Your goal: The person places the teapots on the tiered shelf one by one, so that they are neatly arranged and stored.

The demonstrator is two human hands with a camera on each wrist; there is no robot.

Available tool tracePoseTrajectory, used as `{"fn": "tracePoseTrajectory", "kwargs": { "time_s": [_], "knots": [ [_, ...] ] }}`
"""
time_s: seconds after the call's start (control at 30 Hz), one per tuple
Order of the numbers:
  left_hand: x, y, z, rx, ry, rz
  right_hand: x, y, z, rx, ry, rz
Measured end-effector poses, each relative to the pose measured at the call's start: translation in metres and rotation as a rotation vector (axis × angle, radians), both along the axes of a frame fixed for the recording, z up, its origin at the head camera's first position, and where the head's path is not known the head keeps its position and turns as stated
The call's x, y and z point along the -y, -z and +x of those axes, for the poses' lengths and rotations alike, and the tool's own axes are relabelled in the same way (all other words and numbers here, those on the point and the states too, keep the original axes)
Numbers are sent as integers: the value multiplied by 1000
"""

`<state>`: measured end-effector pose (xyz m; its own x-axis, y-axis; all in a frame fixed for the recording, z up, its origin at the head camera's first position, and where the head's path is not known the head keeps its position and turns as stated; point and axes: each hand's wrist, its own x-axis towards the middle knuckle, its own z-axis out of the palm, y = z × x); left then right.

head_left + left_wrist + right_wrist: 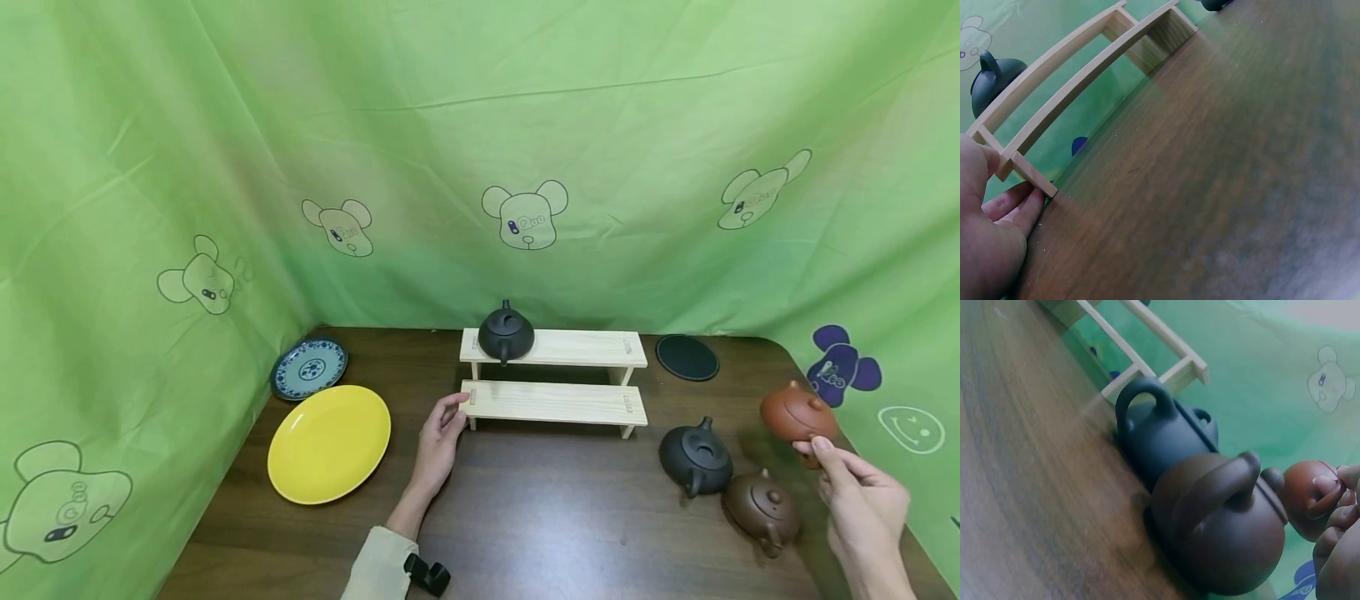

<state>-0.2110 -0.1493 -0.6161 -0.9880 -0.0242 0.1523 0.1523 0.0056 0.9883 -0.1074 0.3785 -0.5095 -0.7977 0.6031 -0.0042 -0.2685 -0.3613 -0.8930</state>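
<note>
Right fingers [832, 465] grip an orange teapot [792, 416] (left fingers [447, 404], a shelf [555, 402]).

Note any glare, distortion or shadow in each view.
Head: pale glare on the table, bottom middle; left wrist: shelf looks bowed, whitish sheen lower right; right wrist: dark shadow beside the brown teapot, curtain washed out upper right.

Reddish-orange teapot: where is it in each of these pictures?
Head: lower right, the reddish-orange teapot is held by the right hand.
Left wrist: not in it.
Right wrist: near the right edge, beside the brown teapot in that picture.
Shared landmark: the two-step wooden stand, visible in all three.
</note>
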Motion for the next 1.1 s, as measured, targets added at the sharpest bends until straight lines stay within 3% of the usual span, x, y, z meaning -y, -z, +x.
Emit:
{"fn": "tracePoseTrajectory", "kwargs": {
  "time_s": [0.7,1.1],
  "knots": [
    [-1,-5,1,35,-14,14,25,-29,5,-77,-11,-16],
    [-1,-1,0,25,-16,6,41,-42,5,-105,-128,18]
  ]
}}
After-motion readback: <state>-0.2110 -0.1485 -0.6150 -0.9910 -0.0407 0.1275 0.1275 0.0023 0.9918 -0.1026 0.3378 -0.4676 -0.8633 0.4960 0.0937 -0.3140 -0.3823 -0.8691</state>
